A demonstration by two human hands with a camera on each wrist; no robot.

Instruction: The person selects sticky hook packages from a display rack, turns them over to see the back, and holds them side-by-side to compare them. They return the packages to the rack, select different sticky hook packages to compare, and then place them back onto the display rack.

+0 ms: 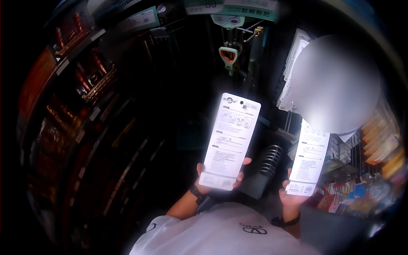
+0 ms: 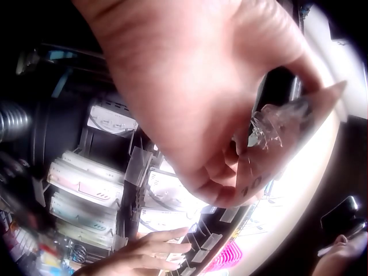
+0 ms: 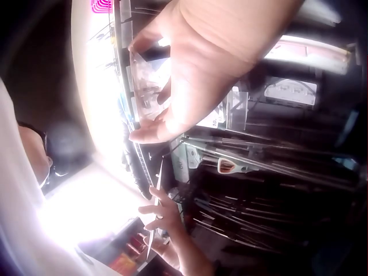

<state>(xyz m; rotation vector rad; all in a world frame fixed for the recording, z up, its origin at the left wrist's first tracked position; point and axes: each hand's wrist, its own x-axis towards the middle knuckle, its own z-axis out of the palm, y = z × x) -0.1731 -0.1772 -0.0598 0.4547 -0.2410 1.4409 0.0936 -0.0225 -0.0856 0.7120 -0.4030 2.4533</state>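
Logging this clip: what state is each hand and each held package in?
left carded package, upright, printed back toward the head camera
left hand, grips the left carded package's lower end
right carded package, upright, printed back showing, top hidden
right hand, grips the right carded package's lower end

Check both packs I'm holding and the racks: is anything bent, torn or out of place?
Nothing stands out. The left hand grips the left card pack by its bottom edge, the right hand the right card pack; both look flat and untorn. The shelves are too dark to judge.
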